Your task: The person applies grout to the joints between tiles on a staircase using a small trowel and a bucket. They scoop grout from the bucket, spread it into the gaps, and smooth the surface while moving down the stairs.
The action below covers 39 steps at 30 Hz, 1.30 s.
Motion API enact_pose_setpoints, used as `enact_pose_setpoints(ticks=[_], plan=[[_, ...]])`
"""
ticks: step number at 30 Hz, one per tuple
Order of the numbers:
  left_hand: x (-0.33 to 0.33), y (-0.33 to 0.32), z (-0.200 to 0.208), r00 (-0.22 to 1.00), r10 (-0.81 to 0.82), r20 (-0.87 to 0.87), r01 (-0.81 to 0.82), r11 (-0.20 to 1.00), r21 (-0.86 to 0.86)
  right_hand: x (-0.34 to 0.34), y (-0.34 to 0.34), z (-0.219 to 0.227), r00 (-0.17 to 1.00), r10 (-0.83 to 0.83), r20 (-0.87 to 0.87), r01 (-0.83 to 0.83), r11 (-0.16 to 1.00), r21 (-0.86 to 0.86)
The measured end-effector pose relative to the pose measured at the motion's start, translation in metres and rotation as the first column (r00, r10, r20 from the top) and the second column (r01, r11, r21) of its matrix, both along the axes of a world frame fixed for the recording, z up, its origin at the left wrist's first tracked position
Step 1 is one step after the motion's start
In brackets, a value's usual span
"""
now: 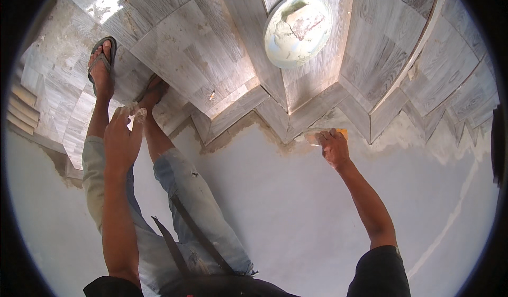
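Observation:
My right hand (pixel 335 148) is closed around a putty knife (pixel 313 138) with a yellow-orange part showing beside the fingers. Its blade lies against the wall just under the stair edging, where a pale damp patch of filler (pixel 333 120) shows. My left hand (pixel 126 130) hangs in front of my legs, its fingers apart and whitened with filler, holding nothing. On a stair tread above sits a round pale basin (pixel 271 48) holding a thick mass of whitish filler (pixel 304 22). How the putty knife's grip sits in my palm is hidden.
Stairs clad in grey wood-look tiles (pixel 196 48) climb toward the right, with zigzag edging (pixel 312 112) along the grey wall (pixel 280 207). A small white stub (pixel 212 95) lies on a tread. My sandaled foot (pixel 101 67) stands on the dusty tiles. Stacked strips (pixel 24 106) are at far left.

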<state>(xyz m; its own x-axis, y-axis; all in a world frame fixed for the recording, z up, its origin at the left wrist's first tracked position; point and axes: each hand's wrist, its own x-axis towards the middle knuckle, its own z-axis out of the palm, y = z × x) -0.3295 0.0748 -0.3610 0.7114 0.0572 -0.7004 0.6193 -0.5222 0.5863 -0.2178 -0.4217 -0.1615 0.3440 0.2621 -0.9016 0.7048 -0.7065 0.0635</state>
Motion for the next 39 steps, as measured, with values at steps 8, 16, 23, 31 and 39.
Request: enact_pose_setpoints(ticks=[8, 16, 23, 31, 39], plan=[[0.002, -0.003, 0.001, 0.999, 0.002, -0.053, -0.002, 1.0, -0.009, -0.052, -0.009, 0.047, 0.982, -0.183, -0.055, 0.187, 0.978, 0.089], [0.0, -0.001, -0.006, 1.0, -0.021, -0.016, 0.021, 1.0, -0.017, -0.015, -0.05, -0.003, 0.951, 0.252, 0.18, -0.178, 0.92, -0.35], [0.003, -0.003, 0.001, 0.997, -0.014, -0.081, 0.013, 1.0, -0.013, -0.008, 0.011, 0.013, 0.991, -0.126, 0.042, 0.133, 0.943, -0.305], [-0.002, -0.003, -0.005, 0.997, -0.07, -0.03, 0.071, 0.997, 0.014, 0.075, -0.041, -0.025, 0.97, 0.038, 0.242, 0.089, 0.866, -0.492], [-0.003, -0.004, -0.003, 0.994, -0.094, -0.047, 0.094, 0.996, -0.002, 0.056, -0.028, -0.039, 0.996, 0.024, 0.086, 0.021, 0.871, -0.49]])
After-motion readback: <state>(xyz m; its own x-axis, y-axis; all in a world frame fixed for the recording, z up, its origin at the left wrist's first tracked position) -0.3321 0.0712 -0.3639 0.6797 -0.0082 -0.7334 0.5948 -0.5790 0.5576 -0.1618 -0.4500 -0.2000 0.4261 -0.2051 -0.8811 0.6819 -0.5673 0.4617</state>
